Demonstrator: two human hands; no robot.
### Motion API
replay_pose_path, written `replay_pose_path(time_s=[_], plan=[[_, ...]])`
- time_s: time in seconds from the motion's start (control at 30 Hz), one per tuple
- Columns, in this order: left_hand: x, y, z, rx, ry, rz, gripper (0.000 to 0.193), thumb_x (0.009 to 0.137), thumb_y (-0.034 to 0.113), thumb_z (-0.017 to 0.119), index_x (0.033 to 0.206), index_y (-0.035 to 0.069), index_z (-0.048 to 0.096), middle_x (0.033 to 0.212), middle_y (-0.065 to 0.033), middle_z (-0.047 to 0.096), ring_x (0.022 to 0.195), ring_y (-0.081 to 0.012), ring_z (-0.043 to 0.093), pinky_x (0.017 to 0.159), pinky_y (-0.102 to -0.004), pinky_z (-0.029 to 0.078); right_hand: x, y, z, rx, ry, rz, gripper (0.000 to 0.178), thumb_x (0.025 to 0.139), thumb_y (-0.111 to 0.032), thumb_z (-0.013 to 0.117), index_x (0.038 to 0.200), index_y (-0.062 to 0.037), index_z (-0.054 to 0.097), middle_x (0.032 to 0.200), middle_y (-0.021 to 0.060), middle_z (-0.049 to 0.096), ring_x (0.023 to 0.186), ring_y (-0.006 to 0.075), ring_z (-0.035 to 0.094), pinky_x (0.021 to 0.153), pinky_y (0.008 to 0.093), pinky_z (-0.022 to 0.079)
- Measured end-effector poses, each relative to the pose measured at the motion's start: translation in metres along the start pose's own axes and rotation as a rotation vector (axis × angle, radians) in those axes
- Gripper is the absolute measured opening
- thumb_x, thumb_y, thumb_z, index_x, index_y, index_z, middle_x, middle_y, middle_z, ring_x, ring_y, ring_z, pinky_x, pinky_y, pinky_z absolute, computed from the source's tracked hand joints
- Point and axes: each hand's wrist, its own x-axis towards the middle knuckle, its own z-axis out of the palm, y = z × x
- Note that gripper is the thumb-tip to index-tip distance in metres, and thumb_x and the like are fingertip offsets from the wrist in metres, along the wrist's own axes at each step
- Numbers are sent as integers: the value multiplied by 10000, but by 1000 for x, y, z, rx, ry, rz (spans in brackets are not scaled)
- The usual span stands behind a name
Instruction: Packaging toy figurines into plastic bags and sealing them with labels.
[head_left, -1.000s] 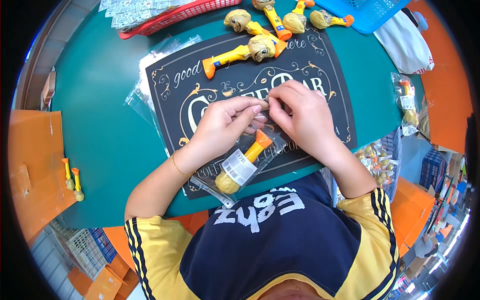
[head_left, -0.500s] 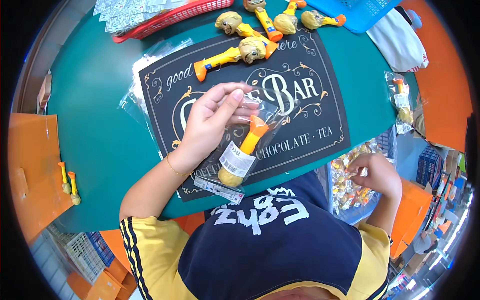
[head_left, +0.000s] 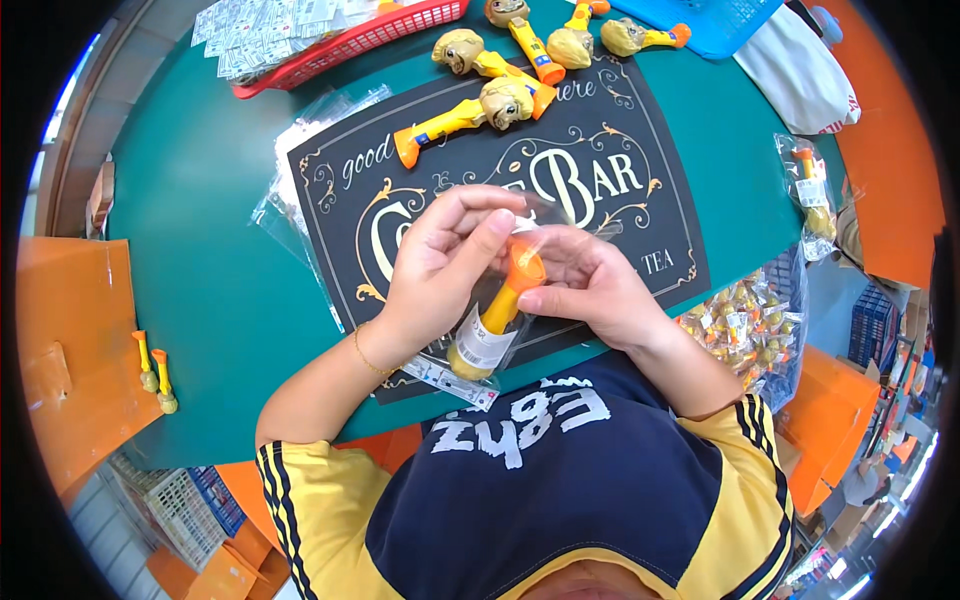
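Over the dark printed mat (head_left: pixel 385 135), a clear plastic bag (head_left: pixel 508 352) holds a yellow toy figure (head_left: pixel 500 306). Its orange end points up and away from me, and its tan head lies toward my chest. A white label with a barcode (head_left: pixel 480 343) wraps round its lower part. My left hand (head_left: pixel 440 262) is closed on the bag's upper end, thumb against the fingers. On the other side my right hand (head_left: pixel 595 285) pinches the bag beside the orange end. A printed paper slip (head_left: pixel 455 385) lies close to the bag's bottom.
Several loose toy figures (head_left: pixel 505 103) lie on the mat's far edge. Behind are a red basket (head_left: pixel 350 45) of printed slips and a blue basket (head_left: pixel 700 25). Clear bags (head_left: pixel 285 170) sit left; a bin of bagged figures (head_left: pixel 745 325) stands at my right.
My right hand has come from the bin on the right to the bag and now grips it beside the left hand. The left hand keeps its hold on the bag.
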Motion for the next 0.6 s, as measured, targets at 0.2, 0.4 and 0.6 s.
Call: replay_pose_path(time_s=[0.2,0.4,0.6], plan=[[6,1,-10,-130,66,-240,184,955,155,575,1078,18,571,877,-13,579,723,-58,514,671,-200,442,3,-6,1,-41,30,79,452,822,46,684,1234,22,498,1151,115,606,1004,156,614,878,285,500],[5,-5,-9,-136,5,-265,152,949,168,595,1019,32,588,839,-6,589,691,-57,507,643,-190,429,3,4,2,-124,160,-142,411,848,-10,682,1212,-23,492,1046,55,604,812,113,618,729,237,516],[6,-8,-10,-99,36,-204,158,952,173,597,1032,36,587,930,-23,637,790,-43,574,676,-192,472,1,0,6,84,272,-57,394,889,-97,663,1217,-73,446,916,27,595,693,90,577,613,202,469]])
